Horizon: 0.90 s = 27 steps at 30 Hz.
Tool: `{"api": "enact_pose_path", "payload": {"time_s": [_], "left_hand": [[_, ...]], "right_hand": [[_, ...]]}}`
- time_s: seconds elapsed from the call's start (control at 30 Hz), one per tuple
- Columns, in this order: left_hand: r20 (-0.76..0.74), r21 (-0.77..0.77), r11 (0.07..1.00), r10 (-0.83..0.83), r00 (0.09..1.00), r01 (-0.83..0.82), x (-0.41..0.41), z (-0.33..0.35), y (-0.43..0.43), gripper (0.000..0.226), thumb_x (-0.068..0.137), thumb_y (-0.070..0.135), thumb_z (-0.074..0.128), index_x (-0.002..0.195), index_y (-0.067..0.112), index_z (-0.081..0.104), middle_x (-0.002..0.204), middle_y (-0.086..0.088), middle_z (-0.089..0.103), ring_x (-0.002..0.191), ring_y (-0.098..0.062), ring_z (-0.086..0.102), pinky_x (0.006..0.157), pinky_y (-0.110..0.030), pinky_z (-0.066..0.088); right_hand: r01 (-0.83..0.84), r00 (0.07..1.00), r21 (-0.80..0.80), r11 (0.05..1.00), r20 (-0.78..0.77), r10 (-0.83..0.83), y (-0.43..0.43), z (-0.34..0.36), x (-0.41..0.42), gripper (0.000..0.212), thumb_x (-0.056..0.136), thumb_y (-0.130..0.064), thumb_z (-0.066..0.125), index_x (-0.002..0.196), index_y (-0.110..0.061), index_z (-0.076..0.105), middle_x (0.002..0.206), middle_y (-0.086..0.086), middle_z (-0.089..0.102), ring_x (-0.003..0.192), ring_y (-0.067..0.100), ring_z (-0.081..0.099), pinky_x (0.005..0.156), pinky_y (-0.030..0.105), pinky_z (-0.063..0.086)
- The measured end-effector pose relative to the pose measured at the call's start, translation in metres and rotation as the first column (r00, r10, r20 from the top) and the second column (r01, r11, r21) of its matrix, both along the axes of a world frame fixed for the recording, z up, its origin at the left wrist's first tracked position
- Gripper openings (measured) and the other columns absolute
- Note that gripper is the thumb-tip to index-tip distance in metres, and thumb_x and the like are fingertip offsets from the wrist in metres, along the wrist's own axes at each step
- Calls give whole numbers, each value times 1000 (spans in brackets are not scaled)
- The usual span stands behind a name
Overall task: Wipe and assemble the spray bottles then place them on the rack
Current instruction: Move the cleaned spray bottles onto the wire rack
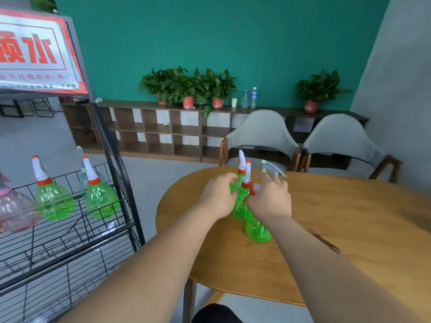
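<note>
Two green spray bottles stand close together on the wooden table (338,229), sprayers fitted. Left hand (218,197) curls round the far bottle (240,207) at its neck. Right hand (270,201) lies over the near bottle (257,229) at its red collar, fingers fairly straight; grip not determinable. Judged: thin plastic, light, slick, easily tipped; hold at the neck. Sign (35,52) on the rack (102,127): red characters, mirror-reversed, probably 水壶; small print illegible.

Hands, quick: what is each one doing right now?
Left hand: grips the far green bottle.
Right hand: on the near green bottle, grip cannot be told.
</note>
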<state>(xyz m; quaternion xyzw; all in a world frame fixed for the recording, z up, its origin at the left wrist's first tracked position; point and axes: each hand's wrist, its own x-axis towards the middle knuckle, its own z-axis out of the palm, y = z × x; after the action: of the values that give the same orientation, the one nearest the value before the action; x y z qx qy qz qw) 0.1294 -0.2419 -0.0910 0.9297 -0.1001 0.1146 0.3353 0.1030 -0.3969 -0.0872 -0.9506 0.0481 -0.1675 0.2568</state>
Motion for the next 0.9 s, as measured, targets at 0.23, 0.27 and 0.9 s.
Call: {"api": "enact_pose_path", "payload": {"time_s": [0.23,0.27,0.9], "left_hand": [[-110,-16,1000,-15,994,14,24,-15,-18,62,107,18,63,164,26,39,159,4,55,145,-29,52,118,-51,48],[-119,-23,1000,-15,993,12,28,-16,-20,62,107,18,62,164,26,39,160,4,54,146,-29,51,118,-51,47],[-228,-240,971,-63,972,7,57,-25,-28,39,106,19,68,144,20,64,134,3,69,119,-20,64,96,-37,53]], "right_hand": [[-70,996,216,974,70,56,-22,-33,4,80,88,-12,78,160,-22,45,150,5,54,132,27,56,90,27,45],[-81,994,224,971,83,64,-23,-34,5,81,88,-12,79,160,-21,44,150,5,55,130,26,57,90,25,43],[-217,976,320,922,71,205,-56,-48,19,54,80,-22,88,130,-34,71,102,-20,74,90,-3,67,69,2,45]]}}
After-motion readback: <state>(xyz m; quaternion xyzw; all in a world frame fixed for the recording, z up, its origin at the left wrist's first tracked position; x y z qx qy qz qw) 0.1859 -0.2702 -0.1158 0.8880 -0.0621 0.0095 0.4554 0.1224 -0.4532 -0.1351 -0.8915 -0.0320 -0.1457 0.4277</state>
